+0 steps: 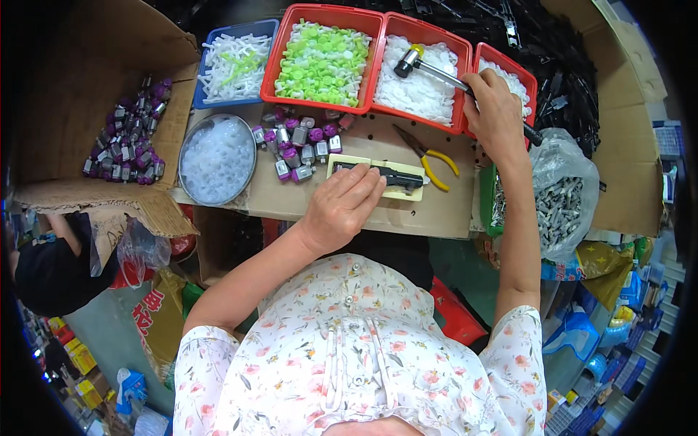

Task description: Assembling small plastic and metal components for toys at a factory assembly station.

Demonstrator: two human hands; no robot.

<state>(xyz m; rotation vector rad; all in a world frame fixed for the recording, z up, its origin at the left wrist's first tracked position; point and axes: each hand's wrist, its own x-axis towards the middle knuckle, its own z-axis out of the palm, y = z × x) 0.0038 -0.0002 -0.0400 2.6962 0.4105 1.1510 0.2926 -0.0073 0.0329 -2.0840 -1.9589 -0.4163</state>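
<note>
My left hand (345, 203) lies over a long black plastic part (403, 178), its fingers together and pressing on the part's left end. That part rests in a cream block-shaped fixture (400, 195) on the bench, and my fingers hide some of both. Raised over the red bins, my right hand (498, 116) is closed round the handle of a small hammer (438, 73). The hammer's head has one black face and one yellow face, and it hangs above white pieces. Just right of the fixture lie pliers (429, 156) with yellow grips, jaws pointing away from me.
Small motors with purple ends (305, 145) lie behind the fixture, more in a cardboard box (94, 43). A round dish (217, 158) stands left. Red bins (275, 76) and a blue bin (196, 94) line the back. At right sits a plastic bag of metal pieces (560, 211).
</note>
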